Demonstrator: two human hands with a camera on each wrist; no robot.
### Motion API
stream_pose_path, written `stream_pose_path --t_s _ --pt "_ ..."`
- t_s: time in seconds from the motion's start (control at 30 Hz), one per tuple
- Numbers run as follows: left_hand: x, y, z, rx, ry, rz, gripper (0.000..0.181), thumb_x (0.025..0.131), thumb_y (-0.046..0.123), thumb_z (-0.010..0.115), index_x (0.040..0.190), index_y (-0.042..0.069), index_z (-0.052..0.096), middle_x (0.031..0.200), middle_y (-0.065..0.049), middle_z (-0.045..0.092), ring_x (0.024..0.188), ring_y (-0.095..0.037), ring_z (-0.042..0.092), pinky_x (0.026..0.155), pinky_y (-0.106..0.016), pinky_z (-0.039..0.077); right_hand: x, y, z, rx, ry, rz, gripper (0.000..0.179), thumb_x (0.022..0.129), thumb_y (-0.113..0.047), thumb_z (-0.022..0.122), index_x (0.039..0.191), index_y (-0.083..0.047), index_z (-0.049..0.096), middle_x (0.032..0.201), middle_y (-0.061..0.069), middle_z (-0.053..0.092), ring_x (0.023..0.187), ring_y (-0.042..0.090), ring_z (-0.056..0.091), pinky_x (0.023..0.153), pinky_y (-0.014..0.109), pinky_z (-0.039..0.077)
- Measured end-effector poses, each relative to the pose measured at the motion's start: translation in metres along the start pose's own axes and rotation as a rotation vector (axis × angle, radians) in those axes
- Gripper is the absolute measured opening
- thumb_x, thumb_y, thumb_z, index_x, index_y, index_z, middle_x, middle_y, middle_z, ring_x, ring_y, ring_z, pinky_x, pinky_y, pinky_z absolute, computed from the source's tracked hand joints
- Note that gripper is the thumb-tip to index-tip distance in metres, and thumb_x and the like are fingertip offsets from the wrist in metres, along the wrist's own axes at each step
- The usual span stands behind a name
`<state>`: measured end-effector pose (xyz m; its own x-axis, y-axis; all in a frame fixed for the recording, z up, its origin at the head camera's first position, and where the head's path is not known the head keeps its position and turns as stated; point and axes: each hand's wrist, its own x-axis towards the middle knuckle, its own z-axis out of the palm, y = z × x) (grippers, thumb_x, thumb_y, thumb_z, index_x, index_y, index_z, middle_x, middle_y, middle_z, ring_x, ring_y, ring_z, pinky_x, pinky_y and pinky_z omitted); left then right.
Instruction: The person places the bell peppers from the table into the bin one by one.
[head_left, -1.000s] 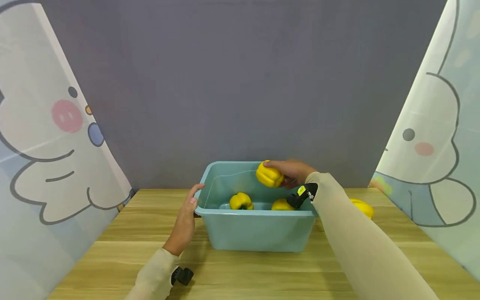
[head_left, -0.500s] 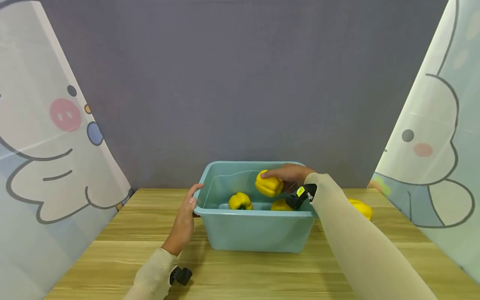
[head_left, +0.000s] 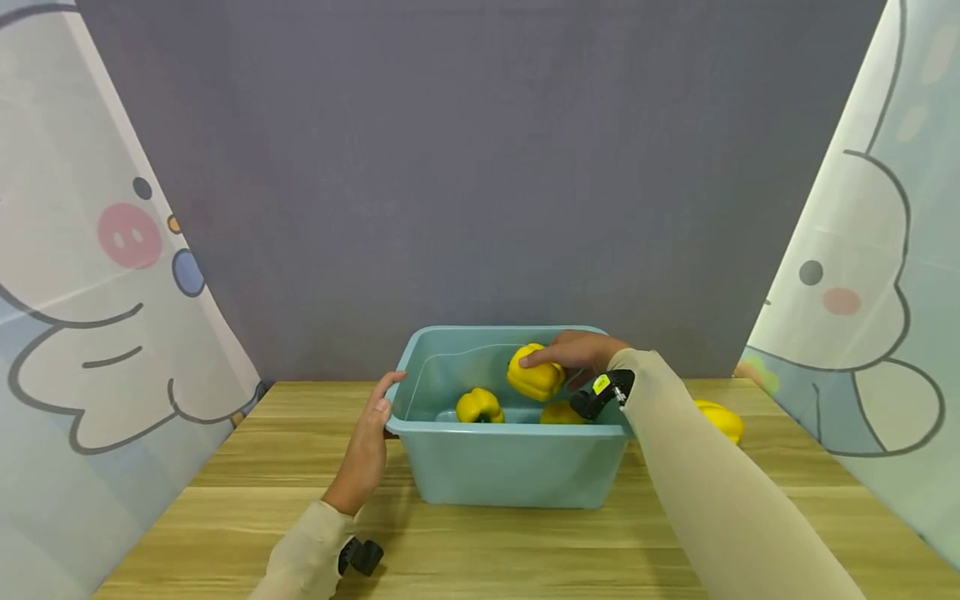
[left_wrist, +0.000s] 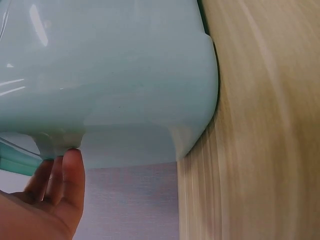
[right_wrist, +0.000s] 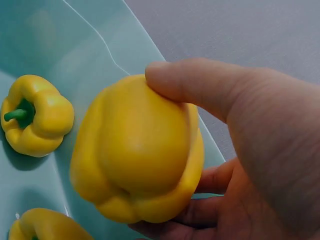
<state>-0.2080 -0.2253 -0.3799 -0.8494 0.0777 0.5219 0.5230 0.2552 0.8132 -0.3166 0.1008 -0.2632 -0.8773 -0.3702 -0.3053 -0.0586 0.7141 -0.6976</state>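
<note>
Inside a light blue plastic tub (head_left: 517,467), my right hand (head_left: 585,350) holds a yellow bell pepper (head_left: 536,379) above the floor of the tub. The thumb (right_wrist: 185,82) lies over the pepper's upper side, and the other fingers support it from beneath. Lower in the tub sits a second yellow bell pepper (right_wrist: 37,115) with a green stem. A third pepper (right_wrist: 47,225) shows partly at the lower left of the right wrist view. My left hand (head_left: 367,442) grips the tub's left rim, several fingertips (left_wrist: 74,155) against the outer wall below it.
Another yellow pepper (head_left: 722,421) lies on the wooden table (head_left: 480,558) right of the tub, partly behind my right sleeve. A grey backdrop (head_left: 480,183) stands behind the table, with cartoon-printed panels (head_left: 90,333) at both sides.
My right hand has lowered the held pepper from near the back rim deeper into the tub, slightly leftward. The left hand stays at the rim.
</note>
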Motion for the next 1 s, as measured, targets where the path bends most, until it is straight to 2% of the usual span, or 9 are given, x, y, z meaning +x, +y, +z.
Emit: stream_pose_path --t_s 0.07,0.2,0.3,0.43,0.5,0.63,0.77,0.93,1.0 --pt "0.000 0.000 0.000 -0.002 0.002 0.002 0.050 0.108 0.039 0.022 0.153 0.020 0.035 0.159 -0.006 0.025 0.143 -0.030 0.023 0.108 -0.063 0.016 -0.001 0.001 -0.001 0.028 0.029 -0.018 0.060 0.090 -0.053 0.068 0.120 -0.001 0.063 0.114 0.012 0.063 0.103 0.028 0.061 0.089 0.045 0.053" --pt "0.001 -0.001 0.001 -0.010 0.001 0.003 0.051 0.108 0.040 0.022 0.152 0.019 0.035 0.159 -0.006 0.026 0.141 -0.030 0.025 0.108 -0.062 0.016 -0.004 0.001 -0.004 0.157 0.125 -0.064 0.057 0.095 -0.040 0.064 0.129 0.004 0.055 0.125 0.021 0.061 0.111 0.034 0.060 0.092 0.046 0.052" --pt "0.001 -0.002 0.000 -0.017 0.000 0.001 0.050 0.109 0.041 0.021 0.152 0.020 0.036 0.157 -0.006 0.028 0.135 -0.030 0.031 0.106 -0.059 0.020 -0.005 0.001 -0.006 0.229 0.175 -0.095 0.054 0.097 -0.034 0.061 0.132 0.006 0.052 0.130 0.025 0.059 0.116 0.037 0.058 0.091 0.044 0.052" --pt "0.000 -0.001 0.000 -0.024 0.000 -0.009 0.049 0.109 0.039 0.020 0.152 0.021 0.036 0.151 -0.009 0.036 0.125 -0.030 0.041 0.102 -0.053 0.028 -0.004 0.002 -0.006 0.249 0.187 -0.116 0.053 0.098 -0.033 0.059 0.133 0.006 0.053 0.129 0.024 0.061 0.118 0.039 0.058 0.090 0.043 0.052" --pt "0.000 -0.001 0.000 -0.028 0.004 -0.007 0.049 0.109 0.039 0.021 0.152 0.021 0.036 0.151 -0.009 0.037 0.125 -0.030 0.041 0.102 -0.053 0.027 -0.003 0.002 -0.007 0.261 0.190 -0.125 0.052 0.098 -0.032 0.058 0.132 0.007 0.053 0.127 0.024 0.062 0.119 0.039 0.059 0.091 0.043 0.052" --pt "-0.001 -0.002 0.000 -0.033 0.007 0.009 0.049 0.109 0.039 0.021 0.152 0.019 0.036 0.154 -0.008 0.033 0.131 -0.029 0.036 0.105 -0.056 0.022 -0.006 -0.004 -0.009 0.391 0.177 -0.181 0.048 0.101 -0.031 0.055 0.131 0.007 0.052 0.124 0.023 0.062 0.115 0.038 0.059 0.097 0.046 0.049" --pt "0.000 -0.003 -0.001 -0.028 0.013 0.022 0.050 0.109 0.039 0.021 0.152 0.018 0.036 0.155 -0.008 0.032 0.133 -0.029 0.034 0.106 -0.058 0.019 -0.016 -0.011 -0.016 0.555 0.169 -0.244 0.041 0.103 -0.031 0.054 0.126 0.003 0.054 0.121 0.019 0.063 0.107 0.033 0.062 0.101 0.050 0.045" --pt "-0.001 -0.001 0.000 -0.032 0.011 0.015 0.050 0.109 0.037 0.020 0.152 0.016 0.036 0.154 -0.010 0.033 0.131 -0.030 0.036 0.105 -0.055 0.022 -0.037 -0.012 -0.027 0.618 0.205 -0.284 0.037 0.104 -0.030 0.052 0.125 0.000 0.054 0.113 0.012 0.066 0.095 0.022 0.065 0.096 0.044 0.050" --pt "-0.001 0.000 0.001 -0.031 0.008 0.011 0.050 0.109 0.037 0.020 0.152 0.016 0.036 0.151 -0.012 0.037 0.126 -0.033 0.040 0.103 -0.052 0.027 -0.048 -0.010 -0.033 0.632 0.216 -0.308 0.036 0.105 -0.030 0.051 0.125 0.000 0.052 0.108 0.010 0.067 0.093 0.020 0.066 0.091 0.040 0.052"
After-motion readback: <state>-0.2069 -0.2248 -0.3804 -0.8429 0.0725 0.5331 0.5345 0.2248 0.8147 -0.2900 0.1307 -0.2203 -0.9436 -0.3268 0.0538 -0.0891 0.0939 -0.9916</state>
